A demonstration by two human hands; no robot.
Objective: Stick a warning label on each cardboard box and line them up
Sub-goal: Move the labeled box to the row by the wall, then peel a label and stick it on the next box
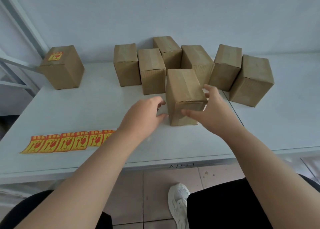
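A plain cardboard box (184, 94) stands upright in the middle of the white table (86, 111), with no label on it. My right hand (213, 111) grips it, thumb across its front face and fingers around its right side. At the box's left side is my left hand (145, 114), fingers spread and fingertips at or just off the cardboard. A strip of red-and-yellow warning labels (65, 142) lies flat near the table's front left edge. One labelled box (62, 71) stands alone at the far left with a label (55, 56) on top.
Several unlabelled boxes stand in a loose cluster at the back, from one (126, 66) on the left to one (251, 81) on the right. The wall runs close behind them. A second table (285, 125) adjoins on the right. My legs and a white shoe (179, 202) show below.
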